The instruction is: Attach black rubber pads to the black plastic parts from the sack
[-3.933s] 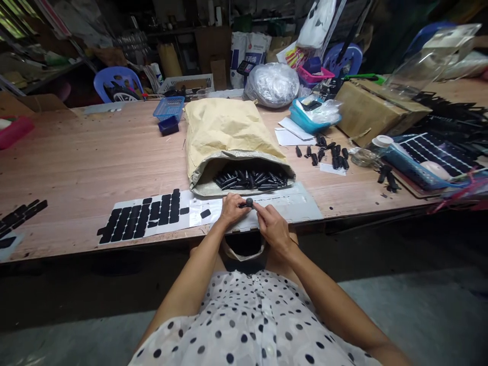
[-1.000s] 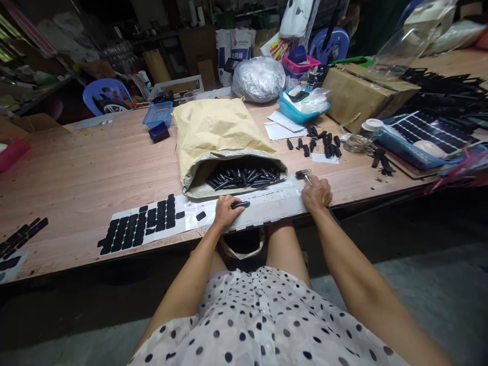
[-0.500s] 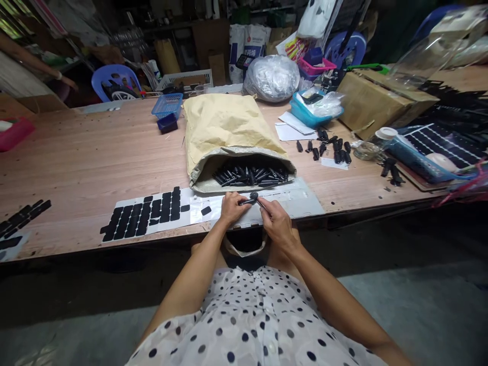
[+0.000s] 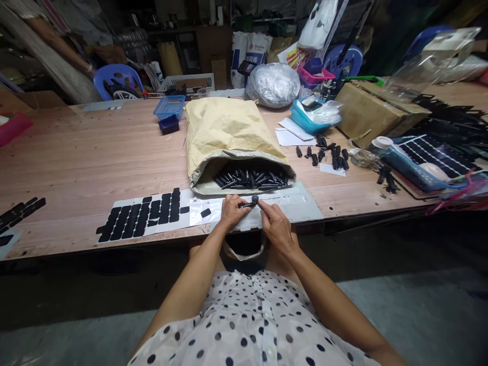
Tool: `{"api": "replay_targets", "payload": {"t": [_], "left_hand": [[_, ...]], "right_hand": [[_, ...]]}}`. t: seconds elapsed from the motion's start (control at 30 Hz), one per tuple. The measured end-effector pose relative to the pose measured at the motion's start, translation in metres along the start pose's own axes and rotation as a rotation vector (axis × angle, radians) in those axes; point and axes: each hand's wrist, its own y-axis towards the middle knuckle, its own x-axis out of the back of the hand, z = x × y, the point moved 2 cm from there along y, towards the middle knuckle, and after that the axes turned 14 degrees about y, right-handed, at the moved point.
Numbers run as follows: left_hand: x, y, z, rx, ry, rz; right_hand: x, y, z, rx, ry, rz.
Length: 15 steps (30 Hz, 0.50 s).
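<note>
My left hand (image 4: 233,212) pinches a small black part with a rounded head (image 4: 254,199) just in front of the bag's mouth. The fingertips of my right hand (image 4: 277,223) are closed at the right side of that head; whether they hold a piece of their own is too small to tell. Both hands are above a pale grey board (image 4: 301,206) at the table's front edge. Directly behind them lies a yellowish paper bag (image 4: 232,122), its open mouth facing me. Many slim black parts (image 4: 249,178) lie inside it.
Left of my hands lie sheets with rows of black rounded pads (image 4: 131,221). Blue baskets (image 4: 170,107) stand behind. Rightward are loose black parts (image 4: 337,155), a cardboard box (image 4: 373,112) and a clear jar (image 4: 381,145). Another person's arm (image 4: 64,43) shows at far left.
The black part's rounded head has tilted up a little between my fingers. My hands stay in nearly the same place. At the far left, the other person's arm has shifted up and right.
</note>
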Motion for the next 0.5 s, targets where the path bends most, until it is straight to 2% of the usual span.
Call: {"api": "replay_targets", "payload": {"t": [0.1,0.23,0.37,0.5], "left_hand": [[0.000,0.000,0.001,-0.008,0.006,-0.003],[-0.001,-0.002,0.001,-0.019,0.012,-0.013],[-0.002,-0.004,0.000,-0.023,0.032,0.008],[-0.003,-0.005,0.001,-0.031,0.042,0.016]], "right_hand": [[0.005,0.002,-0.007,-0.015,0.009,-0.035],[0.038,0.019,-0.029,-0.056,-0.052,-0.237],[0.081,0.046,-0.072,-0.291,-0.274,-0.394],[0.098,0.064,-0.112,-0.453,-0.377,-0.358]]}}
